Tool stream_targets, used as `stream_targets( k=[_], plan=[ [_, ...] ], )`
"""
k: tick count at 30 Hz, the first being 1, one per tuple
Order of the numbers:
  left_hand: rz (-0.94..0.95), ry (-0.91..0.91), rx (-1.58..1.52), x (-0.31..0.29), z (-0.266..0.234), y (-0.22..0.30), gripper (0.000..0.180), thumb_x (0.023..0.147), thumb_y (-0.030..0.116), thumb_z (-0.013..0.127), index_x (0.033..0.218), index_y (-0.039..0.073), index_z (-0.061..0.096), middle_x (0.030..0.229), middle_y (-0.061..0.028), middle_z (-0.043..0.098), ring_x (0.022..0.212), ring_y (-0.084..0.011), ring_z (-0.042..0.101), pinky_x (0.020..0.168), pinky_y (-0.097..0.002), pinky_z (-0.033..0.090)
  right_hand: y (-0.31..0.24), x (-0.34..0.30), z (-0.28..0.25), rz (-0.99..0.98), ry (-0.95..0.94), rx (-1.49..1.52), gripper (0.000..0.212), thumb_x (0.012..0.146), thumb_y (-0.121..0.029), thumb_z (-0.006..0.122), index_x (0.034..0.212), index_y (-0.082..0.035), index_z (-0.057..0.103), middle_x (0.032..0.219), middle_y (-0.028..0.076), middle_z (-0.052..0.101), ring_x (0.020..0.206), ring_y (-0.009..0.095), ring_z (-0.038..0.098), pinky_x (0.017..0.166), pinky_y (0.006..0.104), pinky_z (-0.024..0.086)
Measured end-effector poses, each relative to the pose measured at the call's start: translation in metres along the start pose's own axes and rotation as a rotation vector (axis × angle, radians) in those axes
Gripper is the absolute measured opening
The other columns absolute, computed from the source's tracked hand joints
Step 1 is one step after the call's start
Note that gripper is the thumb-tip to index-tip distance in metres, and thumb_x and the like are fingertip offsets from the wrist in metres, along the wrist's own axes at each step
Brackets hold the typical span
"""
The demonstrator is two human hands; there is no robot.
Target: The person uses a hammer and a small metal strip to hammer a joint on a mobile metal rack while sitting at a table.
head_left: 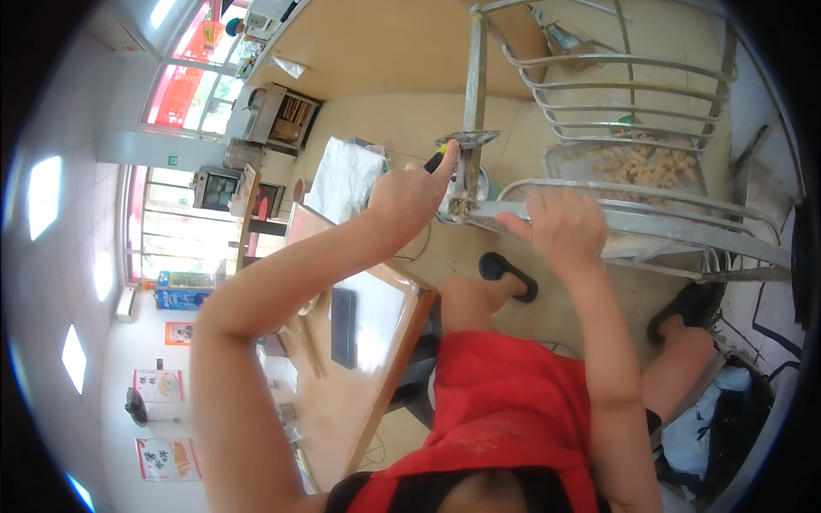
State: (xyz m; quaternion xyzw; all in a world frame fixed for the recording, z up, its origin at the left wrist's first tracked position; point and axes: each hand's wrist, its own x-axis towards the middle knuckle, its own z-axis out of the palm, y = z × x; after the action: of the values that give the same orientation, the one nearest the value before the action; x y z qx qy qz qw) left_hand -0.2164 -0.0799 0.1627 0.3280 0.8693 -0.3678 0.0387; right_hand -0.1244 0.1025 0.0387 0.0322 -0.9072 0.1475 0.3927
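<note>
My left hand [406, 195] is closed round the black and yellow handle of a scraper [469, 137], index finger stretched along it. The scraper's flat grey blade lies across a square metal leg of a rack [475, 90], just above its corner joint. Brownish grime shows at that joint. My right hand [568, 227] is wrapped round the rack's metal bar to the right of the corner, thumb pointing toward the joint. Curved rods run along the rack. Behind its bars, tan crumbly chunks [641, 164] lie in a shallow tray [560, 162].
To my left stands a table [342, 427] with a dark flat rectangular object [344, 327] on it. Beyond it is a white-covered box [346, 178]. A large tan panel [393, 51] rises at the far side. Dark and pale bags [714, 419] lie at lower right, near my foot.
</note>
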Motion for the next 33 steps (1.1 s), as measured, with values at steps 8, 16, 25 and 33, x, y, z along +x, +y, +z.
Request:
stream_targets(
  k=[8,16,25,33],
  plan=[
    [-0.034,0.05,-0.002,0.101,0.004,-0.042,0.064,0.089,0.008,0.048,0.149,0.013,0.027,0.081,-0.0149,0.068,0.068,-0.0355,0.068,0.056,-0.0452,0.055,-0.002,-0.005,0.0,-0.034,-0.02,0.051,0.046,0.079,-0.056,0.062,0.066,-0.014,0.05,0.063,0.001,0.045,0.061,0.018,0.049,0.055,0.0306,0.036],
    [-0.002,-0.039,0.101,0.167,-0.017,-0.068,0.059,0.092,0.008,0.043,0.149,0.014,0.027,0.088,-0.0159,0.068,0.081,-0.0348,0.068,0.064,-0.0457,0.055,0.0,-0.004,0.006,0.014,-0.001,0.01,0.047,0.079,-0.056,0.063,0.063,-0.015,0.046,0.062,0.0,0.044,0.06,0.017,0.048,0.053,0.03,0.034],
    [-0.218,-0.098,-0.453,0.165,-0.021,-0.061,0.054,0.094,0.012,0.043,0.146,0.006,0.03,0.09,-0.0162,0.067,0.073,-0.0282,0.069,0.059,-0.0396,0.054,-0.014,0.003,0.02,0.079,0.01,0.148,0.045,0.075,-0.056,0.065,0.068,-0.013,0.052,0.064,0.001,0.044,0.063,0.017,0.05,0.057,0.0303,0.036],
    [-0.285,-0.179,-1.013,0.043,-0.055,-0.029,0.059,0.092,0.012,0.046,0.147,0.006,0.026,0.082,-0.016,0.06,0.06,-0.0202,0.064,0.048,-0.0321,0.049,-0.027,0.009,0.042,0.127,-0.091,0.003,0.044,0.075,-0.057,0.065,0.074,-0.014,0.054,0.069,0.0,0.049,0.068,0.016,0.051,0.065,0.0316,0.036]
  ],
)
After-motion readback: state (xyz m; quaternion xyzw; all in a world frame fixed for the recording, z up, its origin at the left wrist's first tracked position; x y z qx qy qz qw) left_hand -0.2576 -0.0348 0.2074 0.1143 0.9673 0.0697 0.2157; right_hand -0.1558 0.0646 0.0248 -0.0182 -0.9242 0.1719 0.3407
